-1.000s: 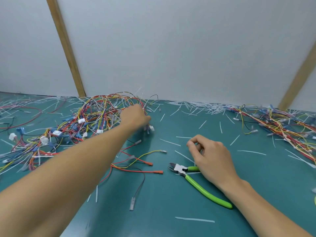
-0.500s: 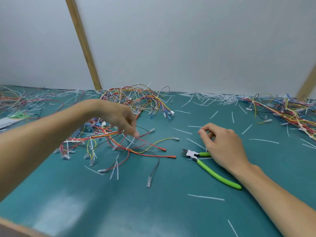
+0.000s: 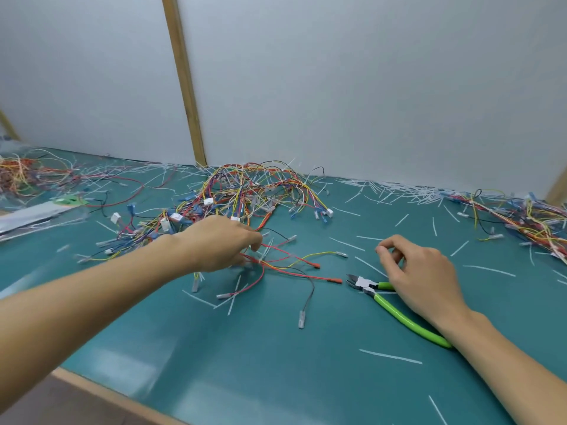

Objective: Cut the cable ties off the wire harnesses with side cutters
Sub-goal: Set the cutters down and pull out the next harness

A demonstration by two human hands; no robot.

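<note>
My left hand (image 3: 219, 242) grips a wire harness (image 3: 282, 265) of red, yellow and black wires, whose free ends trail right across the green mat. Behind it lies a tangled pile of harnesses (image 3: 248, 194) with white and blue connectors. The side cutters (image 3: 395, 311), with green handles and jaws pointing left, lie flat on the mat. My right hand (image 3: 420, 276) rests over the upper handle with loosely curled fingers; it holds nothing that I can see.
Cut white tie pieces (image 3: 389, 356) litter the mat. Another harness heap (image 3: 521, 216) lies at the far right, more wires (image 3: 27, 173) at the far left beside a plastic bag (image 3: 30, 214). The wooden table edge (image 3: 116, 400) runs at lower left.
My left hand drew a harness out of the back pile toward me and to the right. The right hand and cutters stayed in place; the camera view shifted left.
</note>
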